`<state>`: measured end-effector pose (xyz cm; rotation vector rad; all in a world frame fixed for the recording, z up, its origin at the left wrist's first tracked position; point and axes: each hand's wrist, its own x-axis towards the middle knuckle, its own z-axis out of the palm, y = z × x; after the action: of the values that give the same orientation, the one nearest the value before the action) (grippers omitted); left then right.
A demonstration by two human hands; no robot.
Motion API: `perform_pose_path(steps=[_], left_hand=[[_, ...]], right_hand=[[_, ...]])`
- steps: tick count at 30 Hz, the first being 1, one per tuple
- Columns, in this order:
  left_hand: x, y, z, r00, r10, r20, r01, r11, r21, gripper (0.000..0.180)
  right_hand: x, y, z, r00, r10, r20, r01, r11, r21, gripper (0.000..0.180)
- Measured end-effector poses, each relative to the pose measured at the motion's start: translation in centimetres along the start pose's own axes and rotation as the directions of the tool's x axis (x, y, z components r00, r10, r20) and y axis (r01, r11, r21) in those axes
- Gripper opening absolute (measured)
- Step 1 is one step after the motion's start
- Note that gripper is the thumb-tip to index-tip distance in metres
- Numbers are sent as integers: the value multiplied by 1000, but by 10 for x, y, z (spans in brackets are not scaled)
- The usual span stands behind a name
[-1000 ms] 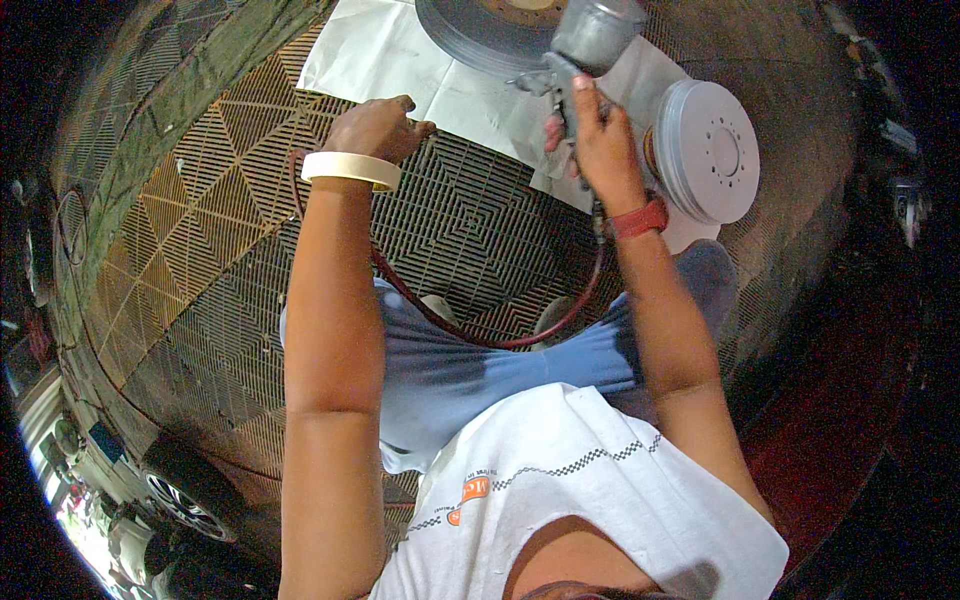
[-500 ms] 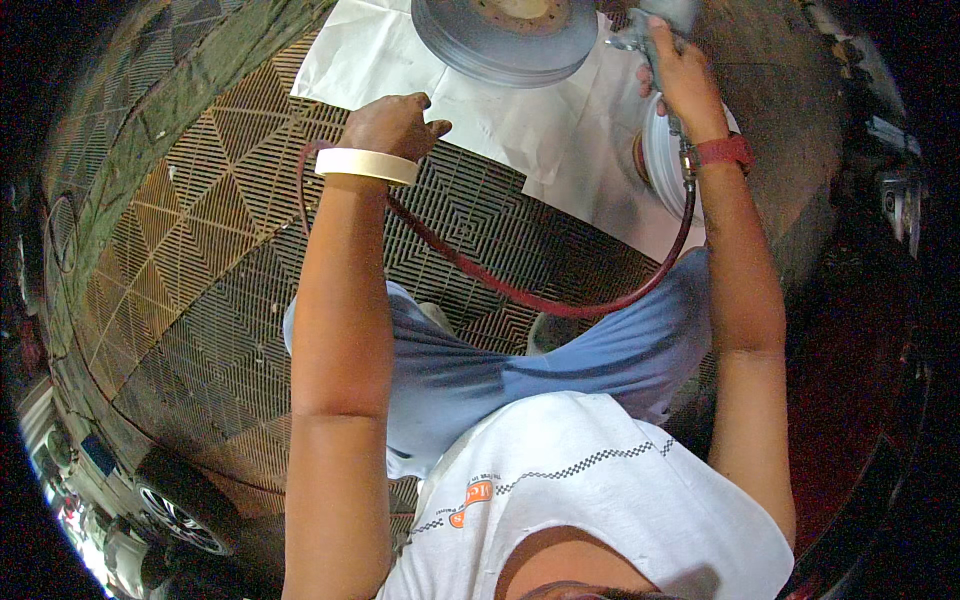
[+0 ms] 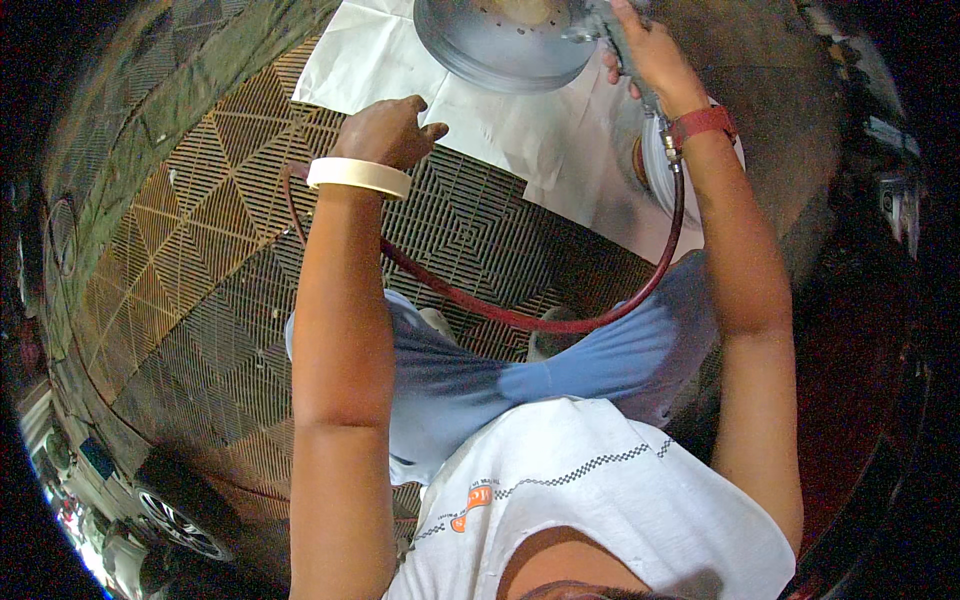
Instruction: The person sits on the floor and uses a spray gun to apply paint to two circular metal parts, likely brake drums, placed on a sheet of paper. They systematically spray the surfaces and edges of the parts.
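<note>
My right hand [image 3: 654, 62], a red band at its wrist, grips a grey spray gun [image 3: 622, 50] by the handle. A dark red hose [image 3: 520, 320] joins the gun's lower end and sags across to my left forearm. The nozzle is over the right side of a large grey brake disc [image 3: 500, 60], cut off by the upper edge; pale mist blurs its face. Near the white paper's edge is my left hand [image 3: 385, 132], fingers curled and thumb out; whatever they hold, if anything, is hidden. A cream ring [image 3: 360, 177] circles the left wrist.
Creased white paper [image 3: 365, 60] lies under the disc on slatted floor tiles [image 3: 215, 290]. A second, pale disc [image 3: 660, 175] is partly behind my right wrist. My knees in blue trousers [image 3: 570, 375] flank the hose. A car wheel [image 3: 180, 515] stands at lower left.
My right hand has swung the spray gun left, from beside the large disc to over its right side. The hose has shifted a little left and lower. My left hand has barely moved.
</note>
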<state>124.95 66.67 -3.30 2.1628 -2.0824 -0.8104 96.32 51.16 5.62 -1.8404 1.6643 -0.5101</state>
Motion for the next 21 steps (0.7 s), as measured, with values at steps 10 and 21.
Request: perform_pose_path(steps=[10,21], left_hand=[[-5,-3,-11,999,-29,35,31,997,-66,56],[-9,-8,-14,999,-43,-5,43,996,-80,56]], right_hand=[[26,-16,-19,987,138,-80,-144,986,-78,59],[5,-81,38,964,-105,245,88,993,80,61]])
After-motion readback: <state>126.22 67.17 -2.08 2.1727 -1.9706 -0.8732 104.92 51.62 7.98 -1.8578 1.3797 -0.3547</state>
